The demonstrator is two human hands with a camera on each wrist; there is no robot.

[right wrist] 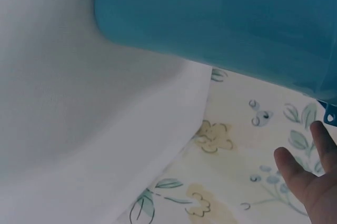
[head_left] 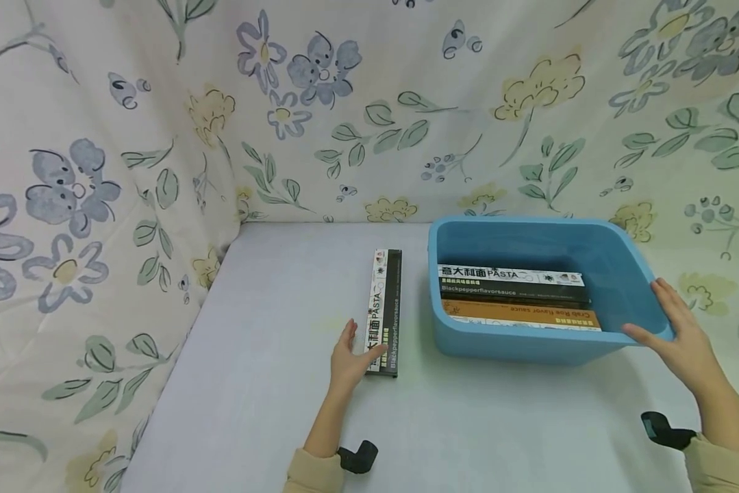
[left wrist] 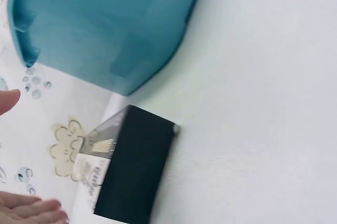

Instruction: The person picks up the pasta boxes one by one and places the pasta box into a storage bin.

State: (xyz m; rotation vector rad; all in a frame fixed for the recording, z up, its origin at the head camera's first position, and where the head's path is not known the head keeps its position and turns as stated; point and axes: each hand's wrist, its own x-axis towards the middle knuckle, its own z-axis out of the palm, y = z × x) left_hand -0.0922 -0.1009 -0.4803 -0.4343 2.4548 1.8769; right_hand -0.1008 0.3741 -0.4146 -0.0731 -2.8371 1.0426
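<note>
A slim black-and-white pasta box (head_left: pixel 394 301), labelled Blackpepperflavorsauce, lies lengthwise on the white table. At its near end is my left hand (head_left: pixel 346 366), thumb spread over the box and fingers beside its left edge. The left wrist view shows the box's dark end (left wrist: pixel 138 166) with the thumb (left wrist: pixel 7 101) and fingers (left wrist: pixel 34 211) apart. My right hand (head_left: pixel 683 346) spreads its thumb and fingers at the near right corner of a blue bin (head_left: pixel 517 348). Inside the bin lie another black pasta box (head_left: pixel 511 291) and an orange Crab Roe sauce box (head_left: pixel 517 312).
A flowered cloth (head_left: pixel 394 157) hangs behind the table (head_left: pixel 270 329) and along its left side, and shows past the right edge too. The bin stands at the back right, a short gap from the loose pasta box.
</note>
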